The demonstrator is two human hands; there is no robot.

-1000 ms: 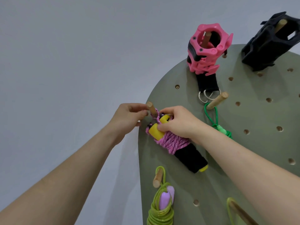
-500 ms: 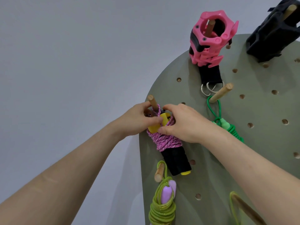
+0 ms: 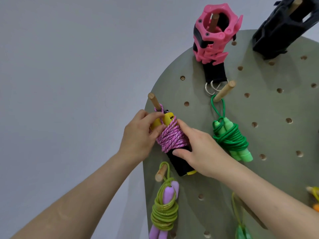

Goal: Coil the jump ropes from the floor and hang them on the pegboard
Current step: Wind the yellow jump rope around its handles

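A pink speckled jump rope [image 3: 171, 138] is coiled around its black and yellow handles and hangs by a loop on a wooden peg [image 3: 154, 101] at the left edge of the grey-green pegboard [image 3: 269, 135]. My left hand [image 3: 139, 135] grips the top of the bundle at the yellow handle end. My right hand [image 3: 198, 149] holds the coil and the black handle [image 3: 179, 165] from the right, thumb on the black part.
A green jump rope [image 3: 231, 137] hangs on a peg to the right. A yellow-green rope with purple handles [image 3: 164, 209] hangs below. A pink clamp [image 3: 215, 33] and a black clamp [image 3: 283, 28] sit on upper pegs. Grey wall lies left.
The bundle's loop now sits over the peg and the bundle hangs down. My left hand moved from the peg onto the bundle's top; my right hand slid lower onto the coil.
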